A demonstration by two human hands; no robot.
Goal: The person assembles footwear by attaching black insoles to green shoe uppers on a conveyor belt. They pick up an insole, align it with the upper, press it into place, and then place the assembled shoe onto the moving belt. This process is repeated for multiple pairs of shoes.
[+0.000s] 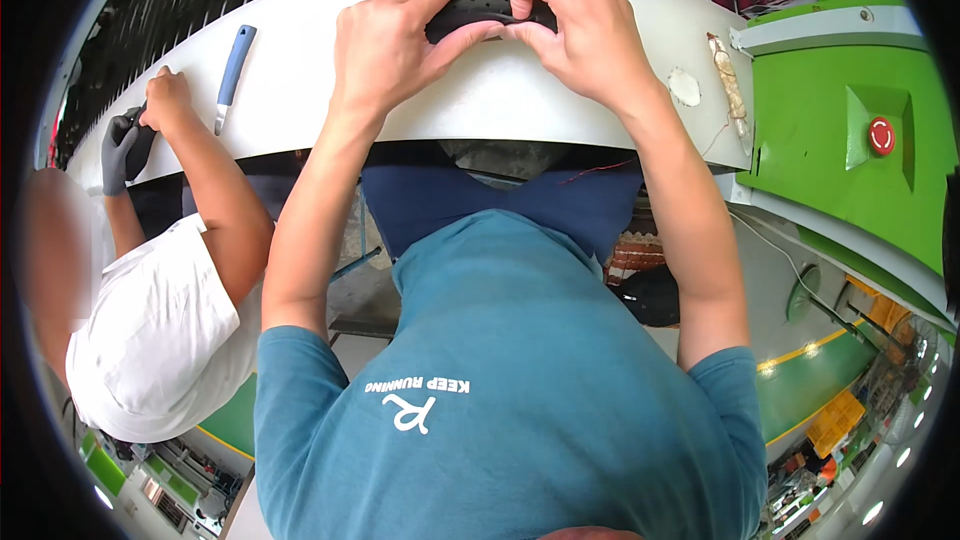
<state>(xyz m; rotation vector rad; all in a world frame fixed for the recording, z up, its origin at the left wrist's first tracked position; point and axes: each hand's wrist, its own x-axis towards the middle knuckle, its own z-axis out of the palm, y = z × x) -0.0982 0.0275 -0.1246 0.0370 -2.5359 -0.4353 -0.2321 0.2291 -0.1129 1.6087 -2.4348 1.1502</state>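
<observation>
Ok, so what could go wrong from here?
The black perforated piece, held between the left hand and the right hand, is close to the far edge of the white table; if either grip loosens, it might slip over.

The blue-handled knife lies loose near the co-worker's bare forearm, so a careless sideways reach could meet its blade.

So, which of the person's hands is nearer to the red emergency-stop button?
Right: the right hand is left of the red emergency-stop button, at the right end of the black perforated piece; the left hand is farther left, at its other end.
</observation>
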